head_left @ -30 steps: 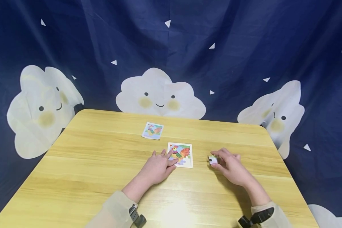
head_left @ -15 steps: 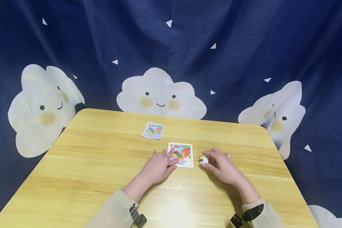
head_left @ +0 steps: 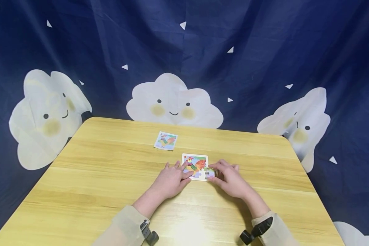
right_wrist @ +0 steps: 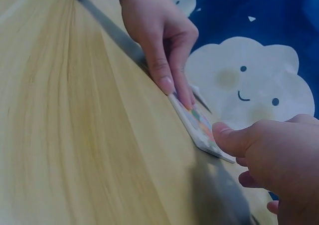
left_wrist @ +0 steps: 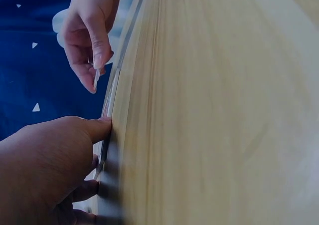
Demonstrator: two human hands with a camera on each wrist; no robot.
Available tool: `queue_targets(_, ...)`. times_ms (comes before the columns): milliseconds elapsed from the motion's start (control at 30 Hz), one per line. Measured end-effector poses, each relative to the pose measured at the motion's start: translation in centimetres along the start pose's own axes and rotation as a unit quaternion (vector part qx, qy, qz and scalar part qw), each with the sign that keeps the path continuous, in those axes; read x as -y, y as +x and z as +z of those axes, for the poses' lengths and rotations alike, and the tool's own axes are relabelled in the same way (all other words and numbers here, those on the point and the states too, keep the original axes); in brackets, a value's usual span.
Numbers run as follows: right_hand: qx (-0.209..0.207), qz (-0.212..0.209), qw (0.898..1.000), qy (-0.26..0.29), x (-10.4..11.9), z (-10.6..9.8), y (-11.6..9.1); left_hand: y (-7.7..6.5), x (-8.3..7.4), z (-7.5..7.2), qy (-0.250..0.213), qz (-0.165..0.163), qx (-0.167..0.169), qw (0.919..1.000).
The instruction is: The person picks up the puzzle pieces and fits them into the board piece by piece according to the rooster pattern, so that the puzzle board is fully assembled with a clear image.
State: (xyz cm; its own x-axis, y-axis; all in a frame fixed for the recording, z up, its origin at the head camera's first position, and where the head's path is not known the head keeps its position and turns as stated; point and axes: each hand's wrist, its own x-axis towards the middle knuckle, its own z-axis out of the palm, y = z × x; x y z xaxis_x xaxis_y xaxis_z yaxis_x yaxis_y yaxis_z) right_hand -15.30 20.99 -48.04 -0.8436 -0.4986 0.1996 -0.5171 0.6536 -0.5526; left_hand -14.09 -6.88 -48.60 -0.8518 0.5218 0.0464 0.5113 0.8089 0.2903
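A square jigsaw puzzle (head_left: 197, 162) with a rooster picture and a white frame lies mid-table; its lower right corner shows bare white board. My left hand (head_left: 169, 182) rests on the puzzle's left side with fingers spread, the thumb by the near edge. Between thumb and fingertips my right hand (head_left: 231, 179) pinches a jigsaw piece (head_left: 210, 174), lilac and green, over the puzzle's right edge. In the left wrist view the piece (left_wrist: 97, 78) looks thin and stands raised above the puzzle. My right thumb and hand (right_wrist: 279, 150) hide it in the right wrist view.
Behind the puzzle, slightly left, lies a small paper card (head_left: 166, 140) with the same rooster picture. The wooden table (head_left: 110, 171) has rounded far corners. A dark blue curtain (head_left: 203, 44) with smiling clouds hangs behind it.
My right hand has moved left with the jigsaw piece, from the bare table to over the puzzle's right edge. The left hand has stayed in place on the puzzle.
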Motion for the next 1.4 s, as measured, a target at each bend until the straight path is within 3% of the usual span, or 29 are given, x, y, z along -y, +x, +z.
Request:
queue_targets(567,0.003,-0.006,1.000,-0.011,0.3,2.3,1.2,0.0,0.0,0.1,0.000,-0.002,-0.002,1.0000)
queue_targets(1033,-0.004,0.003,1.000,-0.017,0.5,2.9,1.3,0.0,-0.1,0.2,0.000,-0.008,0.000,1.0000)
queue_targets(1400,-0.014,-0.002,1.000,-0.009,0.3,3.1,1.4,0.4,-1.7,-0.2,0.073,0.002,-0.002,0.9973)
